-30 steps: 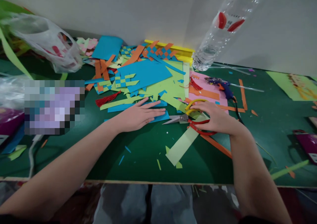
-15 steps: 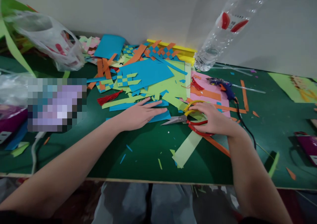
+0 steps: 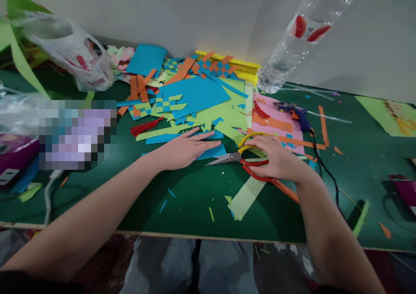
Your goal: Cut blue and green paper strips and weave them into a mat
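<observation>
A person seen from above works at a green table strewn with cut paper. The left hand lies palm down near the middle, fingers straight and a little spread, over a near blue paper strip; a second blue paper strip lies just beyond. The right hand, to the right, is curled around the handles of the scissors, one loop yellow, one red. The blades point left, nearly together, with their tips beside the near blue strip and close to the left fingers. The step in hand seems to be steadying paper and lining up the scissors; a next move with them would call for parting the blades and keeping those fingertips clear. Near right, a pale green strip runs partly beneath the scissors. Far off lie a large blue sheet and a woven paper square; to their right is a blue glue gun. The left palm hides much of the near strip, and how the right fingers sit in the loops is unclear. A pixelated patch masks something at left, and the clear bottle at far right is cut off at the top.
</observation>
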{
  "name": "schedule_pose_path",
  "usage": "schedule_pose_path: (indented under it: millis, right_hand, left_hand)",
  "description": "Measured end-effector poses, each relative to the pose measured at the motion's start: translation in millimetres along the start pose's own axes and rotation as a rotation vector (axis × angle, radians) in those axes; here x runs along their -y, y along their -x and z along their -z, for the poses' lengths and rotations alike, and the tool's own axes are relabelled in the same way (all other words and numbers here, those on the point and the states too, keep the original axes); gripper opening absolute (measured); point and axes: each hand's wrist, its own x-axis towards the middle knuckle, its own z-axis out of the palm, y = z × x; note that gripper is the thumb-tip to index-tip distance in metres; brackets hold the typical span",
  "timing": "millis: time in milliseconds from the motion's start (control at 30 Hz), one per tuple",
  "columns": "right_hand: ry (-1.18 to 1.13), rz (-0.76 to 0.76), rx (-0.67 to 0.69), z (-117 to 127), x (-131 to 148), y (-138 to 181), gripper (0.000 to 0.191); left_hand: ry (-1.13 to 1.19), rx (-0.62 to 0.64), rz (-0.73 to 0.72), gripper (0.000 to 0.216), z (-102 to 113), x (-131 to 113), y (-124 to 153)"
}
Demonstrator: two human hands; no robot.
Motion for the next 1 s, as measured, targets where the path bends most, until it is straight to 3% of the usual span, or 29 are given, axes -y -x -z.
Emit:
schedule_pose_path:
  millis: [233,500,767,1000]
  right_hand:
    - [0.034,0.025,-0.002,0.2,-5.8,0.7,0.051]
    - [0.025,-0.037,-0.024,8.3,-7.8,4.0,0.049]
    - [0.031,-0.074,0.003,10.1,-8.5,5.2,0.051]
    - [0.047,-0.059,0.029,2.3,-6.0,4.0,0.056]
  left_hand:
    - [-0.007,-0.002,0.0,0.05,-2.0,0.8,-0.5]
    - [0.02,-0.241,0.116,0.043,-4.8,-16.2,-7.8]
    - [-0.052,-0.105,-0.067,0.042,0.2,9.4,1.5]
    - [-0.12,-0.128,-0.055,0.044,-8.2,9.6,-3.0]
